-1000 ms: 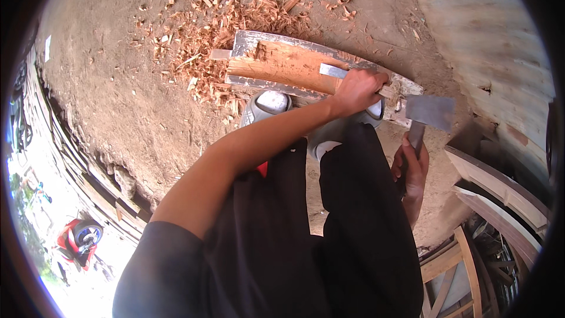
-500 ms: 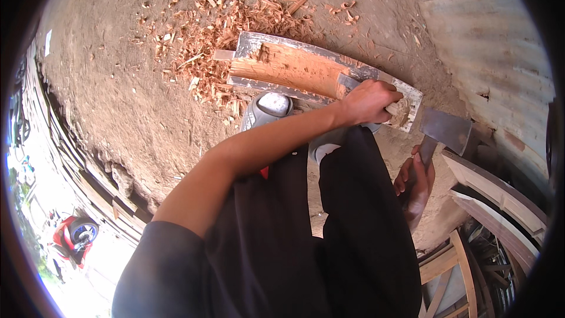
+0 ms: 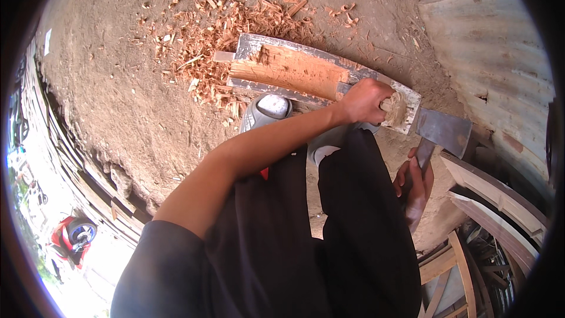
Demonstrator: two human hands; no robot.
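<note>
My left hand (image 3: 366, 100) is closed round a chisel (image 3: 343, 89). The chisel's wide grey blade rests at the near end of the hollow in a long wooden piece (image 3: 315, 54), and its frayed, pale handle end sticks out past my fist. The hollow shows fresh orange wood, while the rim is dark and scuffed. To the right, my right hand (image 3: 416, 181) grips the handle of a mallet (image 3: 444, 128) with a grey, block-like head. That head is held just beside the chisel's butt, with a small gap between them.
Orange wood shavings (image 3: 259, 17) lie thick on the dirt floor beyond the piece. My shoe (image 3: 265, 112) is against its near side. Rusty corrugated sheet (image 3: 491, 65) stands at the right, above stacked boards (image 3: 494, 191). A red motorcycle (image 3: 69, 238) is far left.
The mallet head has shifted slightly left, nearer the chisel's butt. My left hand and the chisel have moved a little left, baring more of the handle end.
</note>
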